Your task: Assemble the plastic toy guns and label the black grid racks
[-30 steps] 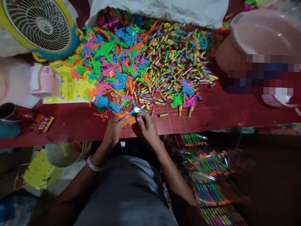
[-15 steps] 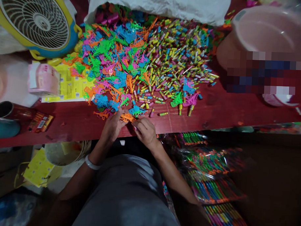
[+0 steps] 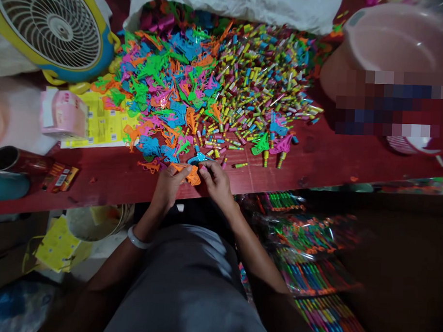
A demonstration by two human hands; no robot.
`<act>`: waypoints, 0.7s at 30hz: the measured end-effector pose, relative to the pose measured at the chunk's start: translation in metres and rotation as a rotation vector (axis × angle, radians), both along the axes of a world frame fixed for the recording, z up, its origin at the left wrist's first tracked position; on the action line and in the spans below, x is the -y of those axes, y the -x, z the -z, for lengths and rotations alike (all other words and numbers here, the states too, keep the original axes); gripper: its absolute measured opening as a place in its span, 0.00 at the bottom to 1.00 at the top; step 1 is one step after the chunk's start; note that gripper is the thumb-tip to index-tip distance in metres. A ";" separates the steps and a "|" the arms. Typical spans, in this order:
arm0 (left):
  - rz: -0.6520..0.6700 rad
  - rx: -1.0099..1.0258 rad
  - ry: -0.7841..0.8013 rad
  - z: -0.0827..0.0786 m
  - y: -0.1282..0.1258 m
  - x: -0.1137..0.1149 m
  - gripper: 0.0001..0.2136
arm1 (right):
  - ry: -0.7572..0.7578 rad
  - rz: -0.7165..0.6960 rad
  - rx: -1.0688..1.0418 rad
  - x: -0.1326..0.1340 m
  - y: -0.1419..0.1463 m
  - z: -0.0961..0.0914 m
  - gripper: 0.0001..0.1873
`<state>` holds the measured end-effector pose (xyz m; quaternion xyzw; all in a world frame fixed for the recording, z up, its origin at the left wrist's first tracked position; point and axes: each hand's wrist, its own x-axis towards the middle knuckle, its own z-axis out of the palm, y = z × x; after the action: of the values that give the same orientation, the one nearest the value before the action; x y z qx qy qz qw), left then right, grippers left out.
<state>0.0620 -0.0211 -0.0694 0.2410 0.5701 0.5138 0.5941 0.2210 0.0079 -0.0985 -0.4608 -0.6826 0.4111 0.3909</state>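
Observation:
My left hand (image 3: 168, 186) pinches an orange plastic toy piece (image 3: 187, 173) at the near edge of the red table (image 3: 316, 164). My right hand (image 3: 215, 180) meets it from the right, fingers curled and pressed against the same orange piece. Just beyond my fingers lies a blue plastic piece (image 3: 199, 158). Behind it spreads a big heap of coloured plastic pieces (image 3: 166, 91) on the left and a heap of small coloured tubes (image 3: 261, 75) on the right. A white bangle (image 3: 137, 240) sits on my left wrist.
A yellow and blue fan (image 3: 55, 32) stands at the back left, a pink pack (image 3: 63, 114) on yellow paper beside it. A pink basin (image 3: 396, 46) is at the back right. A white sack (image 3: 241, 9) lies behind the heaps. Bagged coloured sticks (image 3: 312, 266) are under the table.
Both hands stayed at the table's near edge, turning the orange piece between them; my left hand now holds it a little higher and further right. The view shifted slightly.

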 end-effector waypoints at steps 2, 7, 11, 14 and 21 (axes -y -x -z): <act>0.010 -0.025 -0.004 0.001 0.000 0.000 0.16 | 0.021 -0.011 -0.015 0.001 0.002 0.000 0.16; 0.049 -0.094 -0.024 0.009 0.004 0.001 0.14 | 0.033 -0.007 -0.042 0.002 0.001 -0.001 0.18; 0.080 -0.157 -0.049 0.007 0.006 -0.001 0.14 | 0.064 -0.025 -0.047 0.002 -0.001 -0.001 0.18; 0.082 -0.213 -0.073 0.000 0.004 -0.002 0.14 | 0.140 -0.040 -0.091 0.003 0.000 -0.001 0.20; 0.040 -0.197 -0.070 0.004 0.002 0.004 0.13 | 0.125 -0.026 -0.052 0.004 0.001 -0.002 0.21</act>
<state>0.0603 -0.0252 -0.0736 0.3222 0.6026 0.4952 0.5365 0.2201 0.0036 -0.0964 -0.4646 -0.6512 0.4696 0.3736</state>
